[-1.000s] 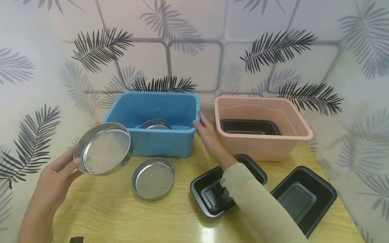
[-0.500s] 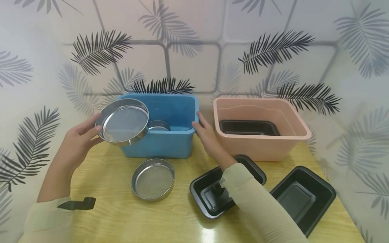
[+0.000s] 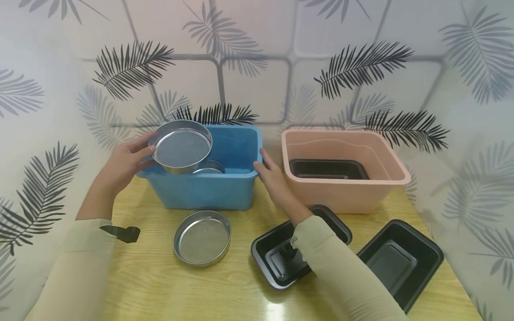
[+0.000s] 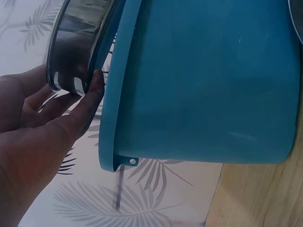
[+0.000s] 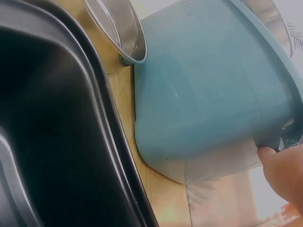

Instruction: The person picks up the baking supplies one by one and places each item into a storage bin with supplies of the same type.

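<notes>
In the head view my left hand (image 3: 127, 161) pinches the left side of a round metal sieve (image 3: 182, 147), thumb on the near side. The sieve is tilted over the left part of a blue plastic bin (image 3: 205, 191). In the left wrist view the sieve's shiny side wall (image 4: 78, 45) is between thumb and fingers, right beside the bin's rim (image 4: 113, 109). My right hand (image 3: 275, 178) grips the bin's right rim. Another round sieve (image 3: 210, 167) lies inside the bin, partly hidden. A third sieve (image 3: 202, 238) rests on the table in front.
A pink bin (image 3: 341, 194) with a dark loaf pan (image 3: 329, 169) inside stands to the right. Two more black loaf pans, one (image 3: 277, 263) under my right forearm and one (image 3: 401, 258) farther right, lie on the wooden table (image 3: 160, 285). A patterned wall (image 3: 257, 89) stands behind.
My left hand has carried the sieve right and upward, from beside the blue bin to over its left part. The right hand stays on the bin's rim.
</notes>
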### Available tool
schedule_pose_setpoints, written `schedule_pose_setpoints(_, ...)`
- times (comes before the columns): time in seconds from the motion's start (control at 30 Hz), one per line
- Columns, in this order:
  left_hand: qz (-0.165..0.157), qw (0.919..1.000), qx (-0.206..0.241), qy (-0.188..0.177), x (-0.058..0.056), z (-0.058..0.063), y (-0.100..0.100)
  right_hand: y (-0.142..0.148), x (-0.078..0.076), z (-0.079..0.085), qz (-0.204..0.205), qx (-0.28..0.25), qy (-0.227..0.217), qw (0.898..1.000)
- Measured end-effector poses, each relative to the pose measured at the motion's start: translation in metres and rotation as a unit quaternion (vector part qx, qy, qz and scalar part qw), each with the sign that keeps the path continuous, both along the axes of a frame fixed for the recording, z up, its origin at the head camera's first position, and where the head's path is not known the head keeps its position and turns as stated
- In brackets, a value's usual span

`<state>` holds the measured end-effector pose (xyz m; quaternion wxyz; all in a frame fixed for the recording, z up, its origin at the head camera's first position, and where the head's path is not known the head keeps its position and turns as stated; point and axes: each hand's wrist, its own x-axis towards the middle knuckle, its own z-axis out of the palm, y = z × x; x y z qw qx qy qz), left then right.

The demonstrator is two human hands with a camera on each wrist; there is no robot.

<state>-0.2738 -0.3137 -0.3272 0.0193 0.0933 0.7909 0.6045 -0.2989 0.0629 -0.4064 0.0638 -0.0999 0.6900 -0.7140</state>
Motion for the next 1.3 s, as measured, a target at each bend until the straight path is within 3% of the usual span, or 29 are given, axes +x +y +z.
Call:
schedule_pose_setpoints(0.43, -0.049, 0.9939, -0.098, -0.01, -0.047, -0.004, 0.018, 0.001, -0.001, -0.001, -0.001, 0.013, 0.004, 1.0)
schedule_pose_setpoints(0.6, -0.076, 0.9907, -0.112, -0.015, -0.059, -0.008, 0.023, 0.002, 0.0, 0.0, 0.003, 0.013, 0.007, 1.0)
schedule_pose_setpoints(0.8, -0.091, 0.9823, -0.161, -0.031, -0.069, -0.01, 0.028, 0.003, 0.0, 0.0, -0.001, 0.017, 0.009, 1.0)
schedule_pose_setpoints(1.0, -0.114, 0.9784, -0.165, -0.05, -0.082, -0.011, 0.038, 0.003, 0.0, 0.0, -0.002, 0.017, 0.012, 1.0)
schedule_pose_setpoints(1.3, -0.149, 0.9646, -0.204, -0.077, -0.101, -0.023, 0.044, 0.002, 0.0, -0.003, -0.002, 0.017, 0.017, 1.0)
